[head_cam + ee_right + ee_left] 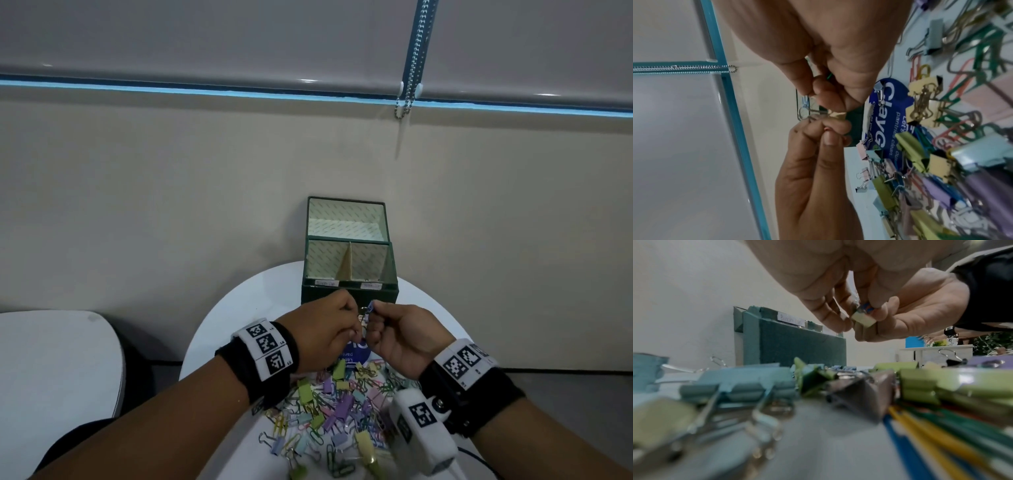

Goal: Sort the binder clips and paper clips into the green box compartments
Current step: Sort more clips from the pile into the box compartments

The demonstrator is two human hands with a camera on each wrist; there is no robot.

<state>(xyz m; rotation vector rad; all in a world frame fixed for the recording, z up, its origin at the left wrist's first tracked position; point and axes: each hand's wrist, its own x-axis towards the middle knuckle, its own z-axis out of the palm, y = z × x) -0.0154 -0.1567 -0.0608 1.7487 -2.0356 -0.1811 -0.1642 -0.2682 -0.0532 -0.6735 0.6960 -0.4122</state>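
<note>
Just in front of the green box (349,294), both hands meet above the white round table (239,315). Between them is a small cream binder clip (863,319), pinched by my left hand (349,320) and my right hand (376,322) from opposite sides. Something blue (867,308), maybe a paper clip, is caught at the clip's top by the right fingertips. The clip's wire handles (805,112) stick out towards the wall. The box stands with its lid up, showing two compartments split by a divider (346,265); both look bare. A mixed pile of clips (342,414) lies under my wrists.
A blue printed label (888,121) lies on the table between the pile and the box. The wall is close behind the box. A second white table (51,370) stands to the left. A blind's bead chain (411,68) hangs at the upper right.
</note>
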